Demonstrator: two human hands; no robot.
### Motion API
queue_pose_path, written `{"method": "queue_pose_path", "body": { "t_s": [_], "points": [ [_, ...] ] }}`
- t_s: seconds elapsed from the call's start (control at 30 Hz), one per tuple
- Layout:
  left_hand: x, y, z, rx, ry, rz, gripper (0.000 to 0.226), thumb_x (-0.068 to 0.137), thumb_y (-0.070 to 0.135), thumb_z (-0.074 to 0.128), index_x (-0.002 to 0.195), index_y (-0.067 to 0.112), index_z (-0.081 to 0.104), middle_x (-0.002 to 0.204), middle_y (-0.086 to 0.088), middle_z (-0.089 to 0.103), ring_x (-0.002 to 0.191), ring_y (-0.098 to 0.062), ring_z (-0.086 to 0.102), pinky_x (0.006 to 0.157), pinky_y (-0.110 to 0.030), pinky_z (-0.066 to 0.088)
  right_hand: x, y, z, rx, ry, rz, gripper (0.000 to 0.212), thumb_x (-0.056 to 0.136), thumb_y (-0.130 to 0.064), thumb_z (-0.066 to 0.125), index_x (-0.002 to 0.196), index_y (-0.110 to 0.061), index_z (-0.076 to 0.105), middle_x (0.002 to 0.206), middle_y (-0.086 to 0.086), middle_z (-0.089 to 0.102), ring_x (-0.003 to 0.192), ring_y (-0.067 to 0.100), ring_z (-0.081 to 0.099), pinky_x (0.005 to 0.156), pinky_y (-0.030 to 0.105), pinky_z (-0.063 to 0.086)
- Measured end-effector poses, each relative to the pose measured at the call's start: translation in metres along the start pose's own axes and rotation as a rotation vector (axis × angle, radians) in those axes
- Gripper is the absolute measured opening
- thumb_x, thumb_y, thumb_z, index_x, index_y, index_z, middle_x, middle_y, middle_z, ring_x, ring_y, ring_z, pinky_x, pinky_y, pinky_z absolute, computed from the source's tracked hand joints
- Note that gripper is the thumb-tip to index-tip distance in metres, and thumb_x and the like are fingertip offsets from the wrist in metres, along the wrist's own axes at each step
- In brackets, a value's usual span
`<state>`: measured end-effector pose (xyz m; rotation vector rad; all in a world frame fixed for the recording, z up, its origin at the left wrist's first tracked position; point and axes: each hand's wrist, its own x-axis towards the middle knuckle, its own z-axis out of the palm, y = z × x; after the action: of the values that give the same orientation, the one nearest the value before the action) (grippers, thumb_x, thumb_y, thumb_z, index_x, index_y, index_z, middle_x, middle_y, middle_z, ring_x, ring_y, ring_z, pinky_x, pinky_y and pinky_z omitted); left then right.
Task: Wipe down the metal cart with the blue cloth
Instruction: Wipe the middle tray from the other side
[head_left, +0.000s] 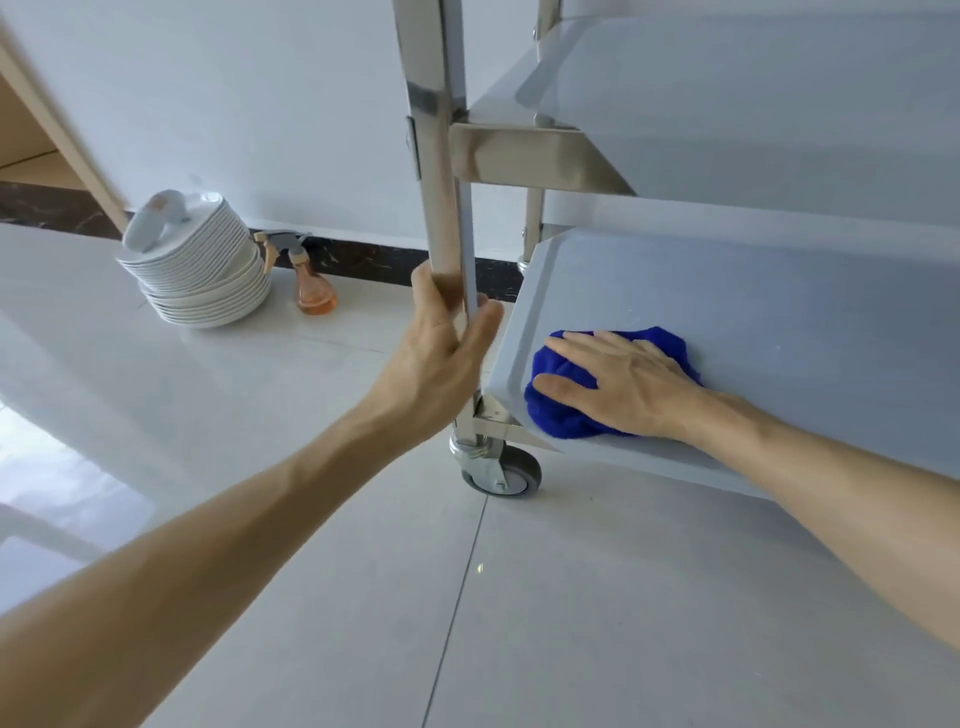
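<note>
The metal cart (519, 161) stands on a pale tiled floor (519, 597) close to a white wall, its grey shelves carried on shiny steel posts, with one caster wheel (506, 475) showing under the near corner. The left hand (447, 343) is wrapped around the near upright post (441, 208), thumb on one side and fingers curled round the other, gripping it just above the level of the lowest shelf (779, 312). The right hand (618, 379) lies flat, fingers straight and slightly spread, pressing the blue cloth (558, 410) down onto that lowest shelf. The cloth is bunched under the palm, near the shelf's front left corner and just inside its raised rim. Over by the wall, on the floor, a leaning stack of white plates (202, 270) has a white object resting on top, and just beside it stands a spray bottle (314, 280) with orange liquid inside.
</note>
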<state>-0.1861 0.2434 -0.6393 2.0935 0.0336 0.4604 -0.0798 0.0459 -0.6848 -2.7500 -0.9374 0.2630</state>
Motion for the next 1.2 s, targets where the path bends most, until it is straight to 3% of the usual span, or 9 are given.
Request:
{"method": "queue_pose_path", "body": {
  "t_s": [0.13,0.27,0.4,0.57,0.67,0.8,0.93,1.03,1.2],
  "points": [
    [0.004,-0.003,0.009,-0.019,0.055,0.008,0.028,0.102,0.015,0.043,0.088,0.027,0.022,0.08,0.002,0.04,0.077,-0.041,0.054,0.071,-0.056,0.05,-0.003,-0.052,0.02,-0.037,0.006,-0.132,0.085,0.073,-0.09,0.038,0.137,-0.035,0.039,0.133,-0.017,0.05,0.123,0.013,0.043,0.11,0.047,0.034],
    [0.003,-0.006,0.009,0.001,0.086,0.023,0.03,0.101,0.013,0.042,0.087,0.031,0.023,0.08,0.001,0.044,0.077,-0.042,0.056,0.071,-0.058,0.049,0.002,-0.07,0.036,-0.14,0.073,-0.188,0.088,0.084,-0.074,0.051,0.151,-0.022,0.028,0.156,-0.009,0.037,0.148,0.02,0.027,0.117,0.05,0.028],
    [0.003,-0.013,0.003,0.074,0.03,0.102,0.018,0.102,0.016,0.043,0.099,0.016,0.026,0.083,-0.007,0.055,0.074,-0.036,0.06,0.07,-0.055,0.051,-0.018,-0.035,0.027,-0.18,0.108,-0.22,0.088,0.082,-0.072,0.052,0.153,-0.025,0.03,0.159,-0.012,0.034,0.146,0.013,0.031,0.117,0.038,0.03],
    [0.0,-0.009,-0.001,0.136,-0.012,0.161,0.018,0.102,0.02,0.044,0.107,0.012,0.029,0.091,0.01,0.056,0.087,-0.03,0.062,0.076,-0.052,0.052,-0.084,0.045,0.012,-0.24,0.153,-0.189,0.088,0.076,-0.073,0.05,0.151,-0.027,0.044,0.157,-0.012,0.042,0.145,0.01,0.039,0.117,0.033,0.032],
    [-0.009,-0.009,-0.013,0.49,-0.147,0.021,0.038,0.101,0.044,0.035,0.126,0.015,0.037,0.108,0.001,0.067,0.09,-0.035,0.066,0.077,-0.05,0.053,-0.105,0.073,0.001,-0.222,0.157,-0.151,0.089,0.077,-0.076,0.047,0.151,-0.028,0.044,0.156,-0.019,0.035,0.143,-0.002,0.031,0.115,0.033,0.036],
    [-0.043,-0.005,-0.017,1.17,-0.448,0.022,0.052,0.099,0.058,0.024,0.099,0.02,0.06,0.086,-0.002,0.069,0.079,-0.029,0.067,0.072,-0.036,0.052,-0.096,0.078,-0.005,-0.202,0.037,-0.122,0.093,0.077,-0.086,0.031,0.156,-0.037,0.029,0.156,-0.032,0.014,0.143,-0.014,0.009,0.117,0.02,0.014],
    [-0.051,0.003,0.005,0.905,-0.53,0.249,0.032,0.099,0.049,0.036,0.115,0.026,0.052,0.111,0.009,0.063,0.103,-0.02,0.063,0.079,-0.033,0.05,-0.069,0.081,-0.008,-0.073,0.045,-0.012,0.087,0.084,-0.086,0.028,0.153,-0.033,0.037,0.158,-0.026,0.029,0.146,-0.007,0.019,0.113,0.022,0.019],
    [-0.04,0.002,0.031,0.76,-0.514,0.423,0.043,0.099,0.045,0.045,0.134,0.022,0.049,0.133,0.007,0.055,0.123,-0.016,0.052,0.099,-0.03,0.043,-0.05,0.09,-0.013,0.01,0.081,0.109,0.083,0.084,-0.081,0.029,0.146,-0.027,0.044,0.151,-0.01,0.048,0.141,0.011,0.039,0.115,0.034,0.03],
    [-0.026,-0.029,0.057,0.783,-0.498,0.42,0.051,0.101,0.042,0.045,0.144,0.017,0.041,0.147,0.003,0.043,0.136,-0.019,0.04,0.113,-0.033,0.031,-0.056,0.144,-0.016,0.02,0.296,0.327,0.065,0.085,-0.078,0.036,0.131,-0.034,0.048,0.143,-0.001,0.052,0.127,0.025,0.053,0.1,0.041,0.041]
  ]
}}
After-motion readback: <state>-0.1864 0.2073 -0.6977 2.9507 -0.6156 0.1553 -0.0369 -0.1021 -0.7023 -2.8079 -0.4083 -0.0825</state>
